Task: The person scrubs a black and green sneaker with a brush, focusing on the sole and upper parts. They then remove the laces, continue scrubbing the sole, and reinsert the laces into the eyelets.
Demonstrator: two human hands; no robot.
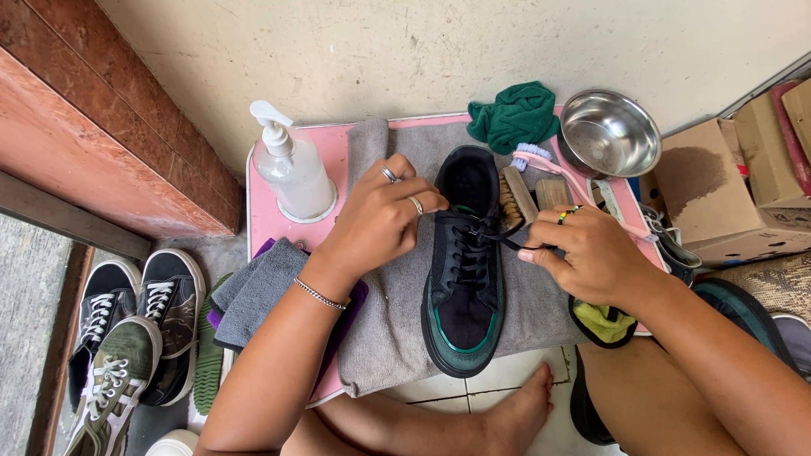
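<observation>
Black shoe [464, 279] lying on grey towel [389, 329] at centre of pink counter [266, 221], toe toward person. Laces threaded through most eyelets — top section appearing loose, though detail is small. Right hand [591, 257] pinching black lace end [505, 242]; left hand [378, 221] clenching at shoe collar, steadying. Brushes [524, 190], steel bowl [610, 133], green cloth [515, 114], pump bottle [291, 173] crowding counter — none blocking hands.

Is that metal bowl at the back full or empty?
Empty, as far as shows: the steel bowl sits upright at the pink table's far right corner, and its shiny inside is bare, with no water or things visible.
</observation>
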